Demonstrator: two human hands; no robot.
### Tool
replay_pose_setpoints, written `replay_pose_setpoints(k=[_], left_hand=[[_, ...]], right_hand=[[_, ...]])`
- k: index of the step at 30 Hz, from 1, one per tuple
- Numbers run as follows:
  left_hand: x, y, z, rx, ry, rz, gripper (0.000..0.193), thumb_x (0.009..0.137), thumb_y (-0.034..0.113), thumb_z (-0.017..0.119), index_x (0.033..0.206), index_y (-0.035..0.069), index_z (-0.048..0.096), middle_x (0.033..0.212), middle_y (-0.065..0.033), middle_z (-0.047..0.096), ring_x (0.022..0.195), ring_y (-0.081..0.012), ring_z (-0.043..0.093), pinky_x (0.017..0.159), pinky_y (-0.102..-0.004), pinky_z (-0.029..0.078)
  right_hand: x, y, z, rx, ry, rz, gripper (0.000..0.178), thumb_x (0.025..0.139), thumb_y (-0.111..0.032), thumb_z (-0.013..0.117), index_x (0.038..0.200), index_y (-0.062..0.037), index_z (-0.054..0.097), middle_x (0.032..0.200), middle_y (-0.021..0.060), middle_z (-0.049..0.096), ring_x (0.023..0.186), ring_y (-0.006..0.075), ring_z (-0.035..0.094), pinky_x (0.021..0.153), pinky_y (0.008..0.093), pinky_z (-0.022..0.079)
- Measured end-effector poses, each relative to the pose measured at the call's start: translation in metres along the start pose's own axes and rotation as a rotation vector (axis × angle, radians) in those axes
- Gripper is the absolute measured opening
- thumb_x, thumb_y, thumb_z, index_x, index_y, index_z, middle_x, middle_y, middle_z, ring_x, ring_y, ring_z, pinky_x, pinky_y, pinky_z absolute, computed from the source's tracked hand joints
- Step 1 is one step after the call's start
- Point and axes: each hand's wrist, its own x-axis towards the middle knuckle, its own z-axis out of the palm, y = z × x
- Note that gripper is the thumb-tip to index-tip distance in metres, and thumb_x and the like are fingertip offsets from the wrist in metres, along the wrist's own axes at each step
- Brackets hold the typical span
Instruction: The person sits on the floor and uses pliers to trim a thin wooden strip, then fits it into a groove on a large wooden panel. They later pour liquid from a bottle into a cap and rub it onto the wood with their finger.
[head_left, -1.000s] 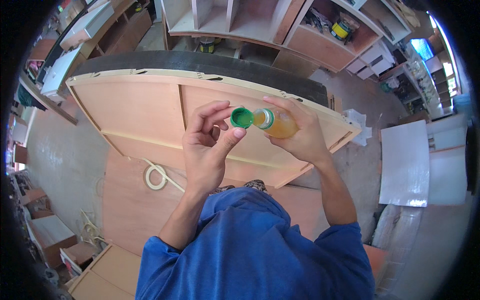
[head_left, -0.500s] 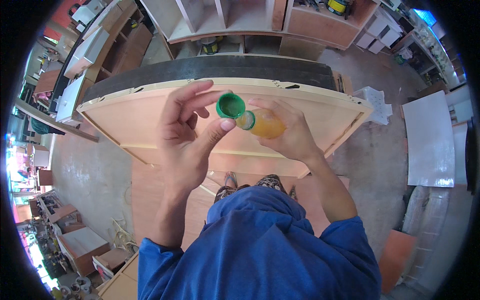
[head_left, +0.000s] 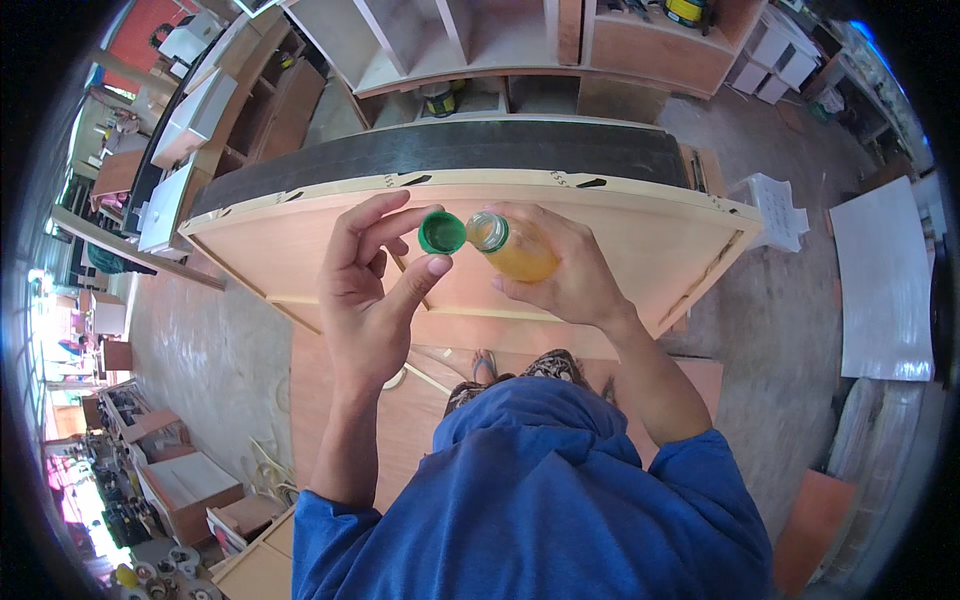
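Between thumb and fingertips, my left hand (head_left: 372, 265) pinches a green cap (head_left: 441, 232), its hollow side facing up toward me. My right hand (head_left: 570, 262) is wrapped round a small clear bottle (head_left: 525, 252) of yellow-orange liquid. The bottle tilts with its uncapped mouth toward the cap, a narrow gap between them. Liquid in the cap, if any, is hard to make out. Both hands are held above a pale wooden panel (head_left: 330, 237) with a framed edge.
A dark curved board (head_left: 440, 150) lies along the panel's far side. Beyond stands an open shelf unit (head_left: 490, 45). Cabinets (head_left: 195, 115) line the left, wood pieces (head_left: 190, 480) lie lower left, and a white sheet (head_left: 885, 285) leans at the right. Plywood (head_left: 330, 400) covers the floor underfoot.
The bottle's mouth has moved away from the cap and turned more upward. The cap has shifted slightly left, still in my left fingers. My view has shifted a little.
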Motion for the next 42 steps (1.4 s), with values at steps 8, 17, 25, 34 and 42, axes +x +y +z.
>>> replay_pose_setpoints(k=[8, 17, 25, 34, 42], left_hand=[[0.008, 0.007, -0.004, 0.005, 0.005, 0.031, 0.061, 0.085, 0.004, 0.087, 0.138, 0.004, 0.058, 0.123, -0.0056, 0.076, 0.104, -0.0095, 0.058, 0.099, -0.0281, 0.045], [0.013, 0.006, -0.008, 0.122, -0.001, -0.02, 0.06, 0.086, 0.005, 0.087, 0.139, 0.004, 0.057, 0.122, -0.0062, 0.076, 0.1, -0.0099, 0.057, 0.099, -0.0281, 0.045], [0.008, -0.022, -0.019, -0.051, 0.045, -0.163, 0.06, 0.088, 0.005, 0.085, 0.141, 0.007, 0.057, 0.12, -0.0035, 0.076, 0.093, -0.0075, 0.058, 0.093, -0.0251, 0.045], [-0.003, -0.084, 0.018, -0.548, -0.02, -0.414, 0.051, 0.102, 0.008, 0.071, 0.149, 0.006, 0.051, 0.119, -0.0068, 0.077, 0.115, -0.0086, 0.064, 0.104, -0.0277, 0.044], [-0.011, -0.099, 0.024, -0.719, 0.084, -0.353, 0.059, 0.102, 0.012, 0.068, 0.155, 0.004, 0.043, 0.134, -0.0126, 0.067, 0.103, -0.008, 0.06, 0.089, -0.0228, 0.045]], right_hand=[[0.011, 0.002, 0.01, 0.013, -0.063, -0.015, 0.073, 0.074, -0.006, 0.087, 0.142, -0.0114, 0.06, 0.131, 0.0151, 0.071, 0.115, 0.0326, 0.071, 0.101, 0.0417, 0.057], [0.014, 0.001, 0.011, 0.11, -0.041, 0.025, 0.073, 0.075, -0.009, 0.088, 0.142, -0.0123, 0.059, 0.128, 0.0137, 0.072, 0.114, 0.0307, 0.072, 0.1, 0.0402, 0.056], [0.038, -0.025, -0.024, 0.015, -0.002, -0.016, 0.07, 0.079, -0.013, 0.089, 0.142, -0.0067, 0.06, 0.122, 0.0058, 0.069, 0.113, 0.0158, 0.064, 0.099, 0.0339, 0.05], [0.129, -0.088, -0.089, -0.115, -0.083, 0.023, 0.068, 0.085, -0.02, 0.087, 0.144, -0.0042, 0.057, 0.126, 0.0048, 0.068, 0.114, 0.0154, 0.064, 0.105, 0.0348, 0.049], [0.192, -0.056, -0.104, -0.269, -0.193, 0.17, 0.066, 0.084, -0.021, 0.089, 0.142, -0.0052, 0.06, 0.126, 0.0058, 0.069, 0.116, 0.0172, 0.065, 0.106, 0.0354, 0.049]])
